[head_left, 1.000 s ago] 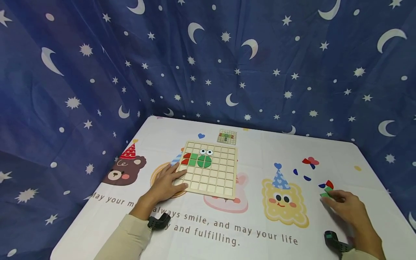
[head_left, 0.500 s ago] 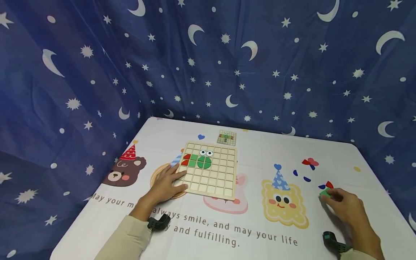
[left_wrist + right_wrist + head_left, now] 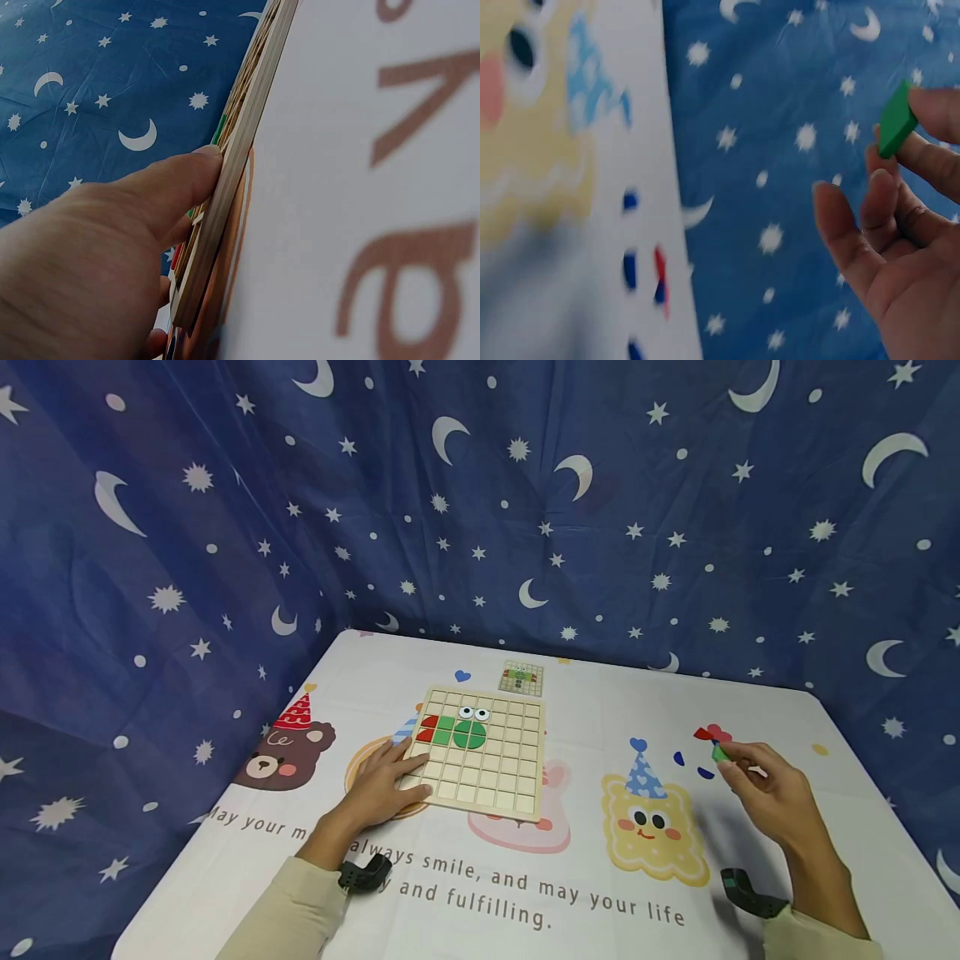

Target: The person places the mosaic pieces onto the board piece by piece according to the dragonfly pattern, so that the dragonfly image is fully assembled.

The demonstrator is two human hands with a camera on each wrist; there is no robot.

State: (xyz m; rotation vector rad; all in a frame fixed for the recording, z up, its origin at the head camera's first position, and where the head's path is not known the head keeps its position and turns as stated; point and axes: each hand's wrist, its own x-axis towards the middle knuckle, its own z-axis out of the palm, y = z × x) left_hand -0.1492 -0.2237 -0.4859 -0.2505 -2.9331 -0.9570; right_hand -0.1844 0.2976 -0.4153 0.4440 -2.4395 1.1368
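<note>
My left hand (image 3: 382, 781) rests with spread fingers on the left edge of a wooden grid board (image 3: 495, 772). In the left wrist view its thumb (image 3: 199, 166) lies over the board's rim (image 3: 225, 187). Set in the grid are red pieces (image 3: 427, 728), green square tiles (image 3: 444, 729), a green circle (image 3: 469, 734) made of quarter pieces, and two eye pieces (image 3: 473, 713). To the right, my right hand (image 3: 768, 793) pinches a green tile (image 3: 897, 120) between thumb and fingers, raised above the tabletop.
Blue half-round pieces (image 3: 705, 772) and a red piece (image 3: 703, 733) lie loose near the right hand. Behind the board sits a small pattern card (image 3: 521, 678). A printed white cloth (image 3: 585, 877) covers the table; a starry blue curtain (image 3: 480, 510) stands behind it.
My right hand has lifted the green tile off the table and moved it up and to the left. The left hand has stayed on the board.
</note>
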